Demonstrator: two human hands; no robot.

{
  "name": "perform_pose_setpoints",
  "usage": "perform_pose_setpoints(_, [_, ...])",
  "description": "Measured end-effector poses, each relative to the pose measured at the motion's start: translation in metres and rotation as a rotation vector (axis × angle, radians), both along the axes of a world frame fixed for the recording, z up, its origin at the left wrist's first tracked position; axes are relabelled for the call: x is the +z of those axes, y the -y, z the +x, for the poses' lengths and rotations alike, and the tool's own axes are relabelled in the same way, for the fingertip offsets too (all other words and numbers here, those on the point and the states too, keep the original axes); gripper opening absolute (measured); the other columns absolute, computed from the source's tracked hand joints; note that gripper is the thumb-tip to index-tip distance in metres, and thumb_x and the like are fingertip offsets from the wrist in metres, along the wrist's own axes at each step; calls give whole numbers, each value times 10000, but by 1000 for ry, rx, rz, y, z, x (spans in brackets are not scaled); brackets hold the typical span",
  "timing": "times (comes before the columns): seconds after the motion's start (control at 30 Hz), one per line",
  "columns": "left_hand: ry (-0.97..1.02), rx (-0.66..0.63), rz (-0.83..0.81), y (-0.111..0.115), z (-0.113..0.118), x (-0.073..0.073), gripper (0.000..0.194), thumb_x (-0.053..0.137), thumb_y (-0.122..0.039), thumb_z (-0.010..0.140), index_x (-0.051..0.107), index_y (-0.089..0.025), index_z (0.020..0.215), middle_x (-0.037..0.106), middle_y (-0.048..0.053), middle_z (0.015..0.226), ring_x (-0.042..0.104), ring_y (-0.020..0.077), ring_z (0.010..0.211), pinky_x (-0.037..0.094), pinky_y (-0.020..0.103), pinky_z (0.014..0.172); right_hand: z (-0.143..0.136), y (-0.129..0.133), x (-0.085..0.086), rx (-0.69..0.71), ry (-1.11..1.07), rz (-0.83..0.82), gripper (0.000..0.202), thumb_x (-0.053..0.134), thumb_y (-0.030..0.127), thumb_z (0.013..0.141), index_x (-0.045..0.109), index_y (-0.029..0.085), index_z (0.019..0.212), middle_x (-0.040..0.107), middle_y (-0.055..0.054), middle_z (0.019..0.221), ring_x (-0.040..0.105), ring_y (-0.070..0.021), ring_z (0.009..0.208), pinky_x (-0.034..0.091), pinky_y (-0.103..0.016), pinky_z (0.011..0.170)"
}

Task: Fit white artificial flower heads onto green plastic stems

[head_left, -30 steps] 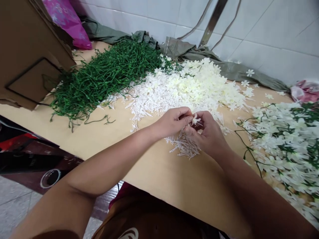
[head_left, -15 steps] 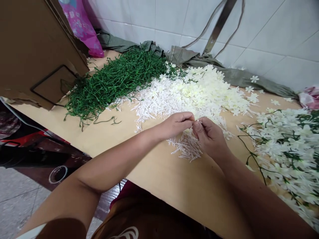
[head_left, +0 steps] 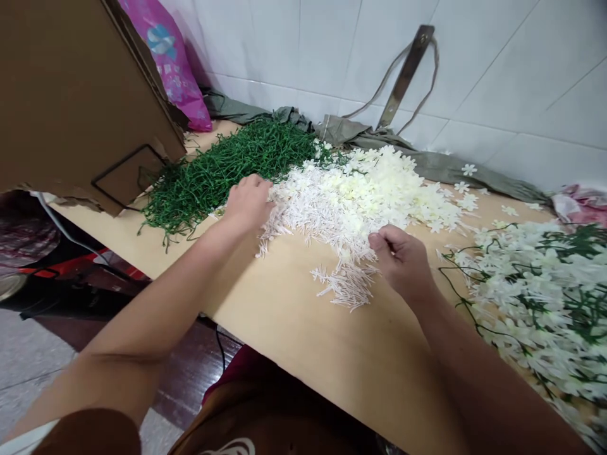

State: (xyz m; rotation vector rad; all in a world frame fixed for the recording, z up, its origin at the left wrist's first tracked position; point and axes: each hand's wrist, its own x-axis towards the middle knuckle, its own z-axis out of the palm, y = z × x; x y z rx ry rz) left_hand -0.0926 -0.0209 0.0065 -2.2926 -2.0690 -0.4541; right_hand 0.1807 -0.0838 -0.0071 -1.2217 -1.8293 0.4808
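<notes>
My left hand (head_left: 249, 199) is over the near right edge of the heap of green plastic stems (head_left: 232, 155), beside the white sticks. Its thumb is apart from the bent fingers, whose tips are partly hidden; nothing shows in it. My right hand (head_left: 401, 256) is closed in a pinch above the near side of the white pile; whatever it grips is too small or hidden to name. Pale yellow-white artificial flower petals (head_left: 374, 180) and thin white plastic sticks (head_left: 303, 205) lie heaped between the hands. A smaller cluster of white sticks (head_left: 348, 284) lies closer to me.
White flowers assembled on green stems (head_left: 545, 291) are piled at the right. A cardboard box (head_left: 80, 95) and a pink bag (head_left: 183, 82) stand at the left. Grey-green cloth (head_left: 455, 167) runs along the tiled wall, where a metal strip (head_left: 405, 79) leans.
My left hand has parted from my right hand and moved left to the green stems. My right hand stays closed in nearly the same place. The camera view has shifted slightly.
</notes>
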Motion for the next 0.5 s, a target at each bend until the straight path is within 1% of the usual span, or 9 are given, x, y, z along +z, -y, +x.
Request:
perform_pose_setpoints(0.03, [-64,39,-40,-3,-8,-3,344,509,-274,832,601,-144,1138,554,170,1234,475,323,1163,360,437,913,-1,0,0,9,-4,-10,322,491,290,857,358,208,576,294,51,520,286,-86,495,256,-255,481])
perform_pose_setpoints(0.07, [-103,52,-72,-6,-14,-5,312,487,-278,841,635,-150,1084,586,160,1202,495,324,1150,365,439,895,-2,0,-1,17,-7,-21,323,486,296,858,351,210,578,289,53,519,285,-86,495,255,-255,481])
perform_pose_setpoints(0.13, [-120,30,-67,-10,-18,-8,311,411,-279,876,683,-168,976,646,129,1134,538,307,1107,360,436,876,-4,0,-3,33,-17,-42,329,476,304,862,333,213,580,282,57,522,279,-84,498,256,-254,484])
perform_pose_setpoints(0.2, [-104,18,-15,-15,-18,-4,373,343,-285,901,700,-178,929,674,107,1106,562,291,1080,349,429,874,-5,-1,-4,50,-38,-64,333,467,308,864,314,217,583,275,60,528,271,-83,503,259,-250,487])
perform_pose_setpoints(0.27, [-76,28,36,-23,-18,4,401,326,-307,904,702,-180,957,678,98,1117,576,281,1066,353,405,866,-4,-1,-6,61,-66,-96,336,464,317,864,307,218,583,276,60,530,266,-83,506,259,-246,485])
perform_pose_setpoints(0.33, [-48,31,34,-32,-22,14,381,370,-333,876,704,-188,989,689,86,1100,600,267,1022,378,355,820,-2,-3,-8,64,-104,-136,349,474,347,860,309,219,580,279,61,529,267,-81,507,256,-243,480])
perform_pose_setpoints(0.4, [-65,-9,-44,-38,-26,19,335,450,-354,824,711,-218,982,706,58,1062,619,247,965,395,303,760,-1,-4,-10,67,-145,-184,368,486,399,856,324,218,580,280,63,526,264,-78,500,249,-239,470])
perform_pose_setpoints(0.43, [-95,-45,-87,-39,-28,19,319,484,-370,800,714,-231,971,708,48,1059,621,242,956,399,286,746,-1,-5,-10,71,-162,-202,378,492,427,853,334,216,581,282,64,523,263,-76,496,245,-238,465])
perform_pose_setpoints(0.5, [-165,-112,-144,-38,-30,14,303,518,-383,777,718,-235,950,702,50,1076,615,246,980,403,276,763,-1,-5,-11,84,-176,-219,394,501,467,845,357,211,583,287,64,518,261,-73,490,242,-235,460])
